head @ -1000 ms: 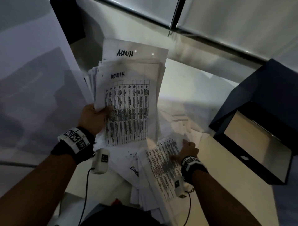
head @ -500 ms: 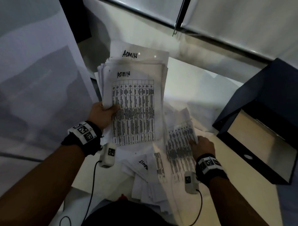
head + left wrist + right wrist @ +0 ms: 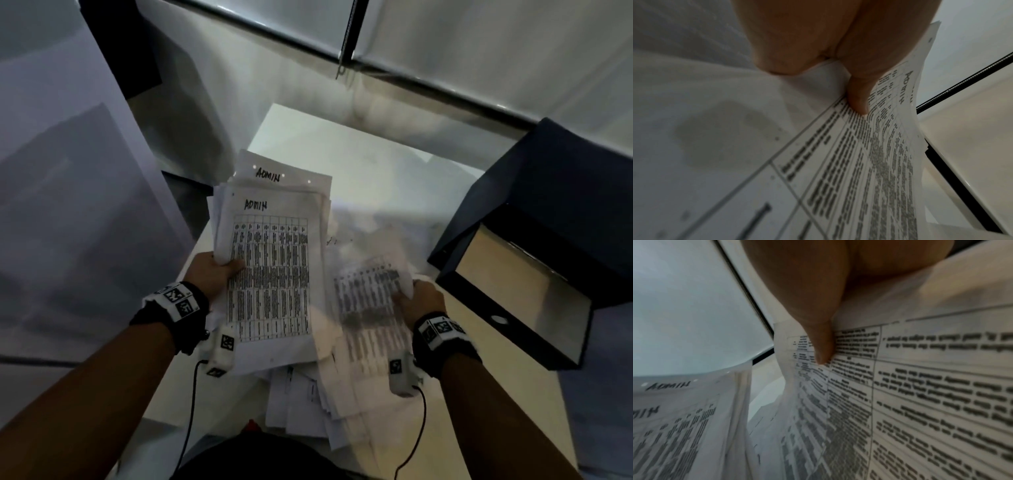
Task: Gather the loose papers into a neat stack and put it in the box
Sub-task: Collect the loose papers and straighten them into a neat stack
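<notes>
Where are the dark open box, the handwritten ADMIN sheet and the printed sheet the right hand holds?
Dark open box (image 3: 534,318): head view, front wall.
Handwritten ADMIN sheet (image 3: 274,274): head view, printed table.
Printed sheet in the right hand (image 3: 370,294): head view, blurred table.

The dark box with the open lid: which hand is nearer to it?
Right. The right hand, pinching a printed sheet, is just beside the box; the left hand holds the ADMIN stack farther away.
</notes>
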The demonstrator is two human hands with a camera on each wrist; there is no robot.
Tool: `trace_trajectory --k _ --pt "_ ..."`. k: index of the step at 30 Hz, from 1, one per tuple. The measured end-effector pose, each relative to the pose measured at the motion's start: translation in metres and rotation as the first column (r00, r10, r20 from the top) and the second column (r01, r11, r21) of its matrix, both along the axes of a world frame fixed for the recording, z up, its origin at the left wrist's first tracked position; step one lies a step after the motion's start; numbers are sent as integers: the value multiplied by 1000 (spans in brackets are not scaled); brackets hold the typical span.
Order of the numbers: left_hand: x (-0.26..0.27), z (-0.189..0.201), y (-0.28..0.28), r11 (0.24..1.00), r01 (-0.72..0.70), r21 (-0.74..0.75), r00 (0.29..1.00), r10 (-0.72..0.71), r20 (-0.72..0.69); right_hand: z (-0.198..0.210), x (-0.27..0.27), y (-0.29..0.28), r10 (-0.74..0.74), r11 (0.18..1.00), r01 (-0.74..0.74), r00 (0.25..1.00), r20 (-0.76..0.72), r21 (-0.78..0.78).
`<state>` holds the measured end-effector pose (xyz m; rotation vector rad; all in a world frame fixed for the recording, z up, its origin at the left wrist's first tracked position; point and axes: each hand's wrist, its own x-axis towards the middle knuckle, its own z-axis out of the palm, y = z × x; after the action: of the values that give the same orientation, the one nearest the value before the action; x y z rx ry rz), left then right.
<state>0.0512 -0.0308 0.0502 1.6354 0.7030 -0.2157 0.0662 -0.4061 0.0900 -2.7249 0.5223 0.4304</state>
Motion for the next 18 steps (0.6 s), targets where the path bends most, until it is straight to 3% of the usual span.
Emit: trace_trajectory --k 2,5,9,13,18 --pt "0 0 2 1000 6 -5 1000 -6 5 -14 2 -1 -36 999 37 999 -29 34" --pt "-1 0 8 1000 -22 -12 1000 22 16 -42 0 3 29 998 -23 993 -110 55" --pt "-2 -1 16 1000 -13 -27 1000 13 18 -68 -8 10 73 994 -86 979 -189 -65" --pt "-1 -6 24 999 -16 -31 1000 16 12 -77 -7 7 -49 998 39 980 -194 -55" --pt "-2 6 19 1000 -4 1 1000 4 13 -75 -8 3 49 987 -84 968 -245 -134"
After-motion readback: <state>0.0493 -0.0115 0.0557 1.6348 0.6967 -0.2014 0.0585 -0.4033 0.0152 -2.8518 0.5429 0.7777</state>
